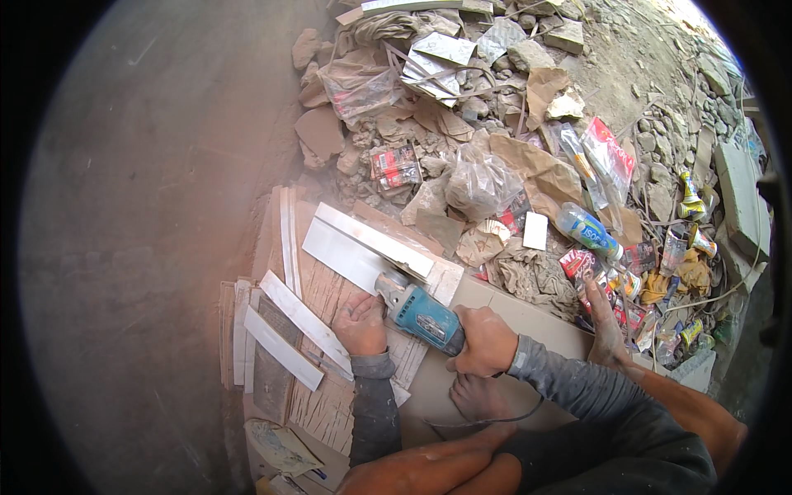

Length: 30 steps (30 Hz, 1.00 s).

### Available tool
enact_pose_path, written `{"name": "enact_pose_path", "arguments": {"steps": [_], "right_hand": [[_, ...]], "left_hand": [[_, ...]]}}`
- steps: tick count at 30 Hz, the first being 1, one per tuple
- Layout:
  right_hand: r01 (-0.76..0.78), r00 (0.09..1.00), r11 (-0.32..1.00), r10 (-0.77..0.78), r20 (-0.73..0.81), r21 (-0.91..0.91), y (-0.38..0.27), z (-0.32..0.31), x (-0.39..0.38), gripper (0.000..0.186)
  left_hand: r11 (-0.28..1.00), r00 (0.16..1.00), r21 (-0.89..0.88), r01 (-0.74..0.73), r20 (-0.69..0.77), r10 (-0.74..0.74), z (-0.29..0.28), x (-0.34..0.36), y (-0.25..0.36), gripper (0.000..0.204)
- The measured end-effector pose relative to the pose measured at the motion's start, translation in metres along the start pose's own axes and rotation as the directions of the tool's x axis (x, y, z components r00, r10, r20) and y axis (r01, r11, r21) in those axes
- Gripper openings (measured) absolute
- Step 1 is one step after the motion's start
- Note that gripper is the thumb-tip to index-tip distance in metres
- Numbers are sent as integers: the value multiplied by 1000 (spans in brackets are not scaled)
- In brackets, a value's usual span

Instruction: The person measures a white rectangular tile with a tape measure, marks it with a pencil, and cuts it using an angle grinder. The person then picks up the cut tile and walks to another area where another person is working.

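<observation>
My right hand is wrapped around the rear body of a teal angle grinder. The grinder's metal head and disc lie against a white tile, close to a long narrow strip along its far side. Beside the grinder head, my left hand has its fingers curled at the tile's near edge, seemingly holding it; the exact grip is partly hidden. Under the tile is a scored, worn board. Two cut white strips lie to the left of my left hand.
Reddish dust hangs over the floor at left. Rubble, plastic bags, a plastic bottle and crumpled wrappers lie beyond and right. My bare feet are near the grinder's cord. A grey block lies far right.
</observation>
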State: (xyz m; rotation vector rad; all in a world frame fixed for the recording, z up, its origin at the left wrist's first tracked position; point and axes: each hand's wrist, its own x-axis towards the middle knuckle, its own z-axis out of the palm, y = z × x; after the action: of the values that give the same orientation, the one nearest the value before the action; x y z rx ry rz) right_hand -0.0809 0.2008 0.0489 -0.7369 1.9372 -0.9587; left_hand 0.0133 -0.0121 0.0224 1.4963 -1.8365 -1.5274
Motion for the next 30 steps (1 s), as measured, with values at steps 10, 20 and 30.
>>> {"name": "enact_pose_path", "arguments": {"steps": [10, 20, 30], "right_hand": [[73, 997, 997, -73, -38, -11, -19, -6, -1, 54], [160, 987, 987, -160, -21, 5, -68, 13, 19, 53], [216, 976, 976, -216, -16, 15, -93, 41, 34, 52]], "left_hand": [[1000, 1000, -26, -17, -12, 17, -13, -35, -25, 34], [829, 979, -559, -25, 154, 134, -47, -120, 17, 55], [867, 995, -490, -94, -12, 101, -49, -124, 39, 87]]}}
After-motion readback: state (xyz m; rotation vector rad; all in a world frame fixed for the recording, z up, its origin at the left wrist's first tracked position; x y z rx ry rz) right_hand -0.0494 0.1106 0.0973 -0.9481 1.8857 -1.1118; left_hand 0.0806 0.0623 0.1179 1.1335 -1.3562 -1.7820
